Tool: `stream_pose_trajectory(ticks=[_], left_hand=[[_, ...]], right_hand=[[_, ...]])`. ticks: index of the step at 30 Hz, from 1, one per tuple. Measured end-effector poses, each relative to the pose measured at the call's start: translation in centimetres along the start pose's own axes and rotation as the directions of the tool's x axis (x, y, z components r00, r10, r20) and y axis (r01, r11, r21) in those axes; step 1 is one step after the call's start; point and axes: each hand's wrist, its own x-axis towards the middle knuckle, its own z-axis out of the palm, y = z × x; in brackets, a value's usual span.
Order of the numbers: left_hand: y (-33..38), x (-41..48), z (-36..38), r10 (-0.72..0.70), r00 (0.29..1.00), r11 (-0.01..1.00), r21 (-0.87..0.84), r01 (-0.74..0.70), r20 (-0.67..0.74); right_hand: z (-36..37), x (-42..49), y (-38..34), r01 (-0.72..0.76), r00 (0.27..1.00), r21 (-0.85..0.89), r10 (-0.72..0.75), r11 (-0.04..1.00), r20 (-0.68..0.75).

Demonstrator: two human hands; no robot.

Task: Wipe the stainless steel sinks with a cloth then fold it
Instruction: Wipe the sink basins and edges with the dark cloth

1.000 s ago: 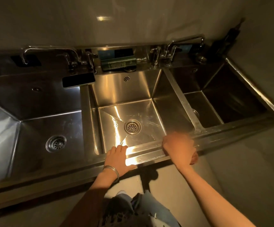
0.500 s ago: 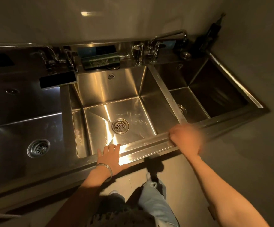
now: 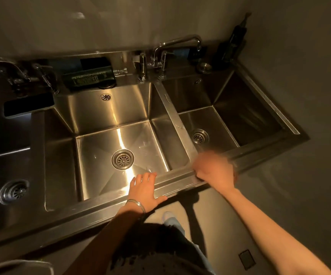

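My right hand [image 3: 214,168] has slid right along the sinks' front rim [image 3: 176,178] to lower centre, blurred (grip and cloth indiscernible) while my left hand [image 3: 145,188] braces flat; maintain even, overlapping strokes.

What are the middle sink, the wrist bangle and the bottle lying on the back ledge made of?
Middle sink: brushed stainless steel by its look, with streaked glare and fine scratches.
Bangle: thin silvery metal with bright glints; alloy unclear.
Bottle: dark green, glossy, with a silvery pump; glass or plastic, cannot tell.
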Motion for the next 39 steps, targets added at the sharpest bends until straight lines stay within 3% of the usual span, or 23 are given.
stream_pose_trajectory(ticks=[4,8,11,15,19,26,33,36,39], left_hand=[[1.3,1.2,0.5,-0.064,0.997,0.995,-0.069,0.067,0.050],[1.2,0.5,0.8,-0.065,0.995,0.988,-0.144,0.055,-0.069],[-0.1,-0.7,0.6,-0.104,0.994,0.986,-0.133,0.097,-0.045],[-3.1,-3.5,0.0,-0.187,0.974,0.972,-0.165,0.166,-0.124],[-7.4,-8.4,-0.9,-0.323,0.925,0.940,-0.179,0.289,-0.200],[-15.1,-15.0,-2.4,-0.472,0.878,0.878,-0.140,0.459,-0.077],[-20.0,-18.5,-3.1,-0.491,0.868,0.870,-0.108,0.482,-0.079],[-20.1,-18.3,-3.0,-0.426,0.903,0.904,-0.076,0.421,-0.065],[-19.3,-17.3,-2.5,-0.338,0.937,0.938,-0.107,0.329,-0.087]], right_hand=[[-1.9,2.2,4.8,-0.067,0.992,-0.027,0.070,0.997,0.105],[-1.3,1.7,3.1,0.087,0.992,-0.006,-0.087,0.996,0.089],[-0.1,0.9,-0.8,0.268,0.956,0.030,-0.269,0.963,0.112],[1.4,-0.1,-6.8,0.456,0.846,0.073,-0.457,0.887,0.276],[1.8,-2.3,-13.7,0.541,0.787,0.078,-0.537,0.837,0.303],[3.6,-6.6,-26.5,0.633,0.720,0.113,-0.636,0.766,0.278],[5.0,-9.8,-35.2,0.711,0.660,0.111,-0.714,0.694,0.234],[4.8,-9.0,-33.1,0.727,0.652,0.099,-0.728,0.680,0.213],[4.2,-7.7,-27.7,0.660,0.724,0.086,-0.663,0.746,0.192]])
